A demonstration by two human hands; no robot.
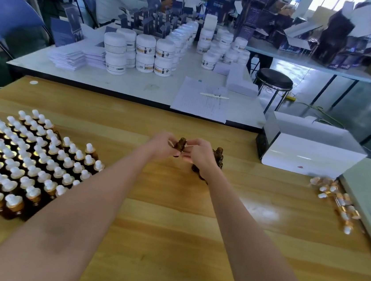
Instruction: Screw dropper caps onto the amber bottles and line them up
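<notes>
Two bare forearms are stretching across the wooden table toward its middle, where both hands are meeting over one amber bottle. The left hand is gripping the bottle's body, holding it tilted above the tabletop with its open neck pointing far. The right hand is curling its fingers against the bottle's right side, pinching it just below the neck (whether a cap is tucked in that palm, I cannot tell). Just behind the right hand, a few uncapped bottles are standing close together. At near left, capped bottles are standing in tight rows. Loose dropper caps are lying heaped at the right edge, near a white box.
</notes>
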